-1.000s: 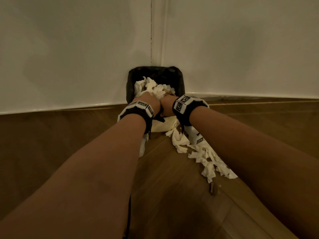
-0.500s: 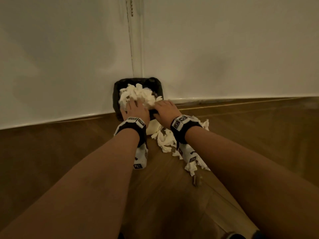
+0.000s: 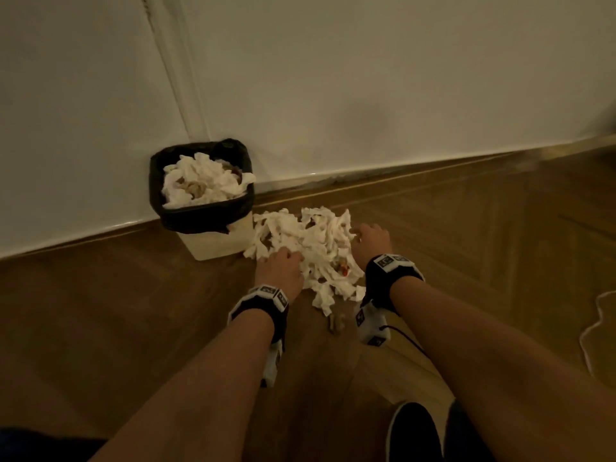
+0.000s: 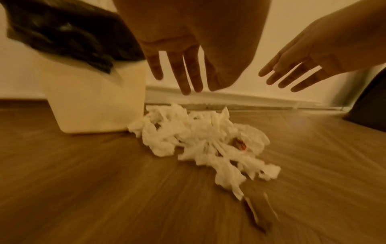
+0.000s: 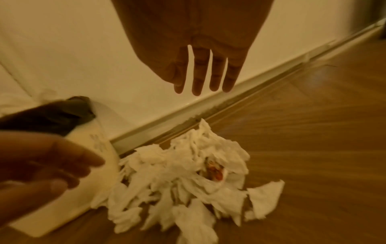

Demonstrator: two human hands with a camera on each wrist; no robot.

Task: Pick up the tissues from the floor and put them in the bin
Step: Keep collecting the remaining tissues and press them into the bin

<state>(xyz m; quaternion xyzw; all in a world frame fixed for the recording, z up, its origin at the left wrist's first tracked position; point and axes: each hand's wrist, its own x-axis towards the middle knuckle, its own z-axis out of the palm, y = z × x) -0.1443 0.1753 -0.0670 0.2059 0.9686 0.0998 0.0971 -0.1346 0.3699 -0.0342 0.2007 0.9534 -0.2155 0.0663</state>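
A cream bin (image 3: pixel 216 240) with a black liner (image 3: pixel 200 213) stands in the wall corner, heaped with white tissues (image 3: pixel 203 181). To its right a pile of crumpled white tissues (image 3: pixel 310 241) lies on the wooden floor, with a reddish scrap (image 3: pixel 343 270) among them. My left hand (image 3: pixel 280 270) hovers over the pile's left side with straight fingers (image 4: pixel 185 77) and holds nothing. My right hand (image 3: pixel 370 241) is over the right side, its fingers (image 5: pixel 208 74) spread and empty. The pile (image 4: pixel 200 140) (image 5: pixel 183 178) also shows in both wrist views.
White walls (image 3: pixel 366 78) and a skirting board (image 3: pixel 433 165) run behind the bin. A small brown scrap (image 3: pixel 335 323) lies on the floor near my wrists. My dark shoes (image 3: pixel 413 431) are at the bottom. A pale cord (image 3: pixel 596 325) curls at the right edge.
Both hands have left the bin's top, where they pressed tissues down, and have come down to the right over the floor pile. The view has pulled back.
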